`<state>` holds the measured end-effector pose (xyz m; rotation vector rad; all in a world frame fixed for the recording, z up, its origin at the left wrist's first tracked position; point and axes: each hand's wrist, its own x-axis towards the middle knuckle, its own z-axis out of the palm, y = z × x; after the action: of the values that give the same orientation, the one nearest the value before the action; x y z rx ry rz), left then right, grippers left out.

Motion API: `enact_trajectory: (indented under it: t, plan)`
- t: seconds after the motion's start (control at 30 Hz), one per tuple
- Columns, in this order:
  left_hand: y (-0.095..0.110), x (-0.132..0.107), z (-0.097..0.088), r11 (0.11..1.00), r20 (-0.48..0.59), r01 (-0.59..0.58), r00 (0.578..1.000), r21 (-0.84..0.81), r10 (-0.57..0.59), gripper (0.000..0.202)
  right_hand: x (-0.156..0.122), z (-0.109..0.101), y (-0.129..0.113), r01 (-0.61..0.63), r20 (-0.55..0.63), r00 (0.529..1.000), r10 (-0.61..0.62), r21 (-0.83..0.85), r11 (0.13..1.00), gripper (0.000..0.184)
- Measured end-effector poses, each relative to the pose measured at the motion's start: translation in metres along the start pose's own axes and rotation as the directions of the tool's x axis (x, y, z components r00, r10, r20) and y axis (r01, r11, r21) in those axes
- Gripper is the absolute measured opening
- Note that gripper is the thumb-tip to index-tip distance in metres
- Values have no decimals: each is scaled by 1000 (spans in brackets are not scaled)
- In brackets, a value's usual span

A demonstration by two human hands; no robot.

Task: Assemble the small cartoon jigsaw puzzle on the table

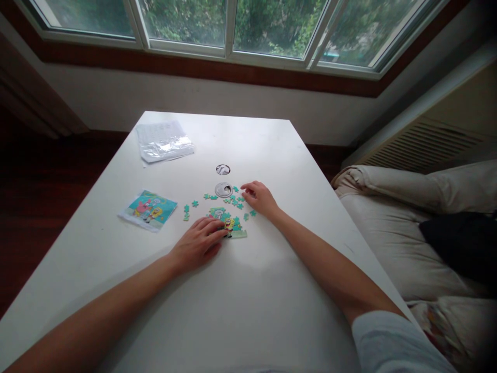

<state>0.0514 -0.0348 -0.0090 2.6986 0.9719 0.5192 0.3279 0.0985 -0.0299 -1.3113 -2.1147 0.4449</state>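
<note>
A partly joined jigsaw puzzle with a yellow cartoon sponge figure lies on the white table. My left hand rests over its left side, fingers stretched out and lying on it, hiding part of the picture. Loose green puzzle pieces are scattered just beyond the puzzle. Beside them on the right, my right hand is held low with fingers bent and slightly apart; I see nothing between them. A few more pieces lie to the left, above my left hand.
A picture card in a clear sleeve lies left of the puzzle. Two round grey discs sit beyond the loose pieces. Clear plastic packaging with paper is at the far left corner. A cushioned sofa stands along the right table edge.
</note>
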Motion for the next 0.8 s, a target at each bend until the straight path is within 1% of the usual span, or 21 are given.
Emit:
enact_trajectory:
  t: [0.1,0.17,0.27,0.4,0.53,0.6,0.7,0.8]
  plan:
    - [-1,0,1,1000,-9,1,1000,-4,-1,41,17,6,1,-14,5,1000,14,-29,999,20]
    - [-2,0,1,1000,-15,0,1000,-7,0,42,26,9,0,23,30,999,-21,-72,997,22]
    - [-2,0,1,1000,-14,0,1000,-14,0,42,35,11,-1,62,80,995,-52,-124,990,18]
    - [-1,1,0,1000,-2,5,1000,-18,-5,41,41,7,-1,76,154,986,-56,-122,990,15]
    - [-1,1,-1,1000,0,3,1000,-25,-3,43,49,0,0,90,271,961,-48,-145,985,16]
    - [-1,2,0,1000,-6,2,1000,-31,-2,43,52,-2,-2,95,306,951,-41,-164,982,15]
    - [-2,1,1,999,-14,-1,1000,-33,1,42,52,-2,-5,76,303,953,-31,-138,988,17]
    - [-2,1,1,1000,-6,1,1000,-24,-2,43,43,-1,-10,23,256,967,-13,-37,999,18]
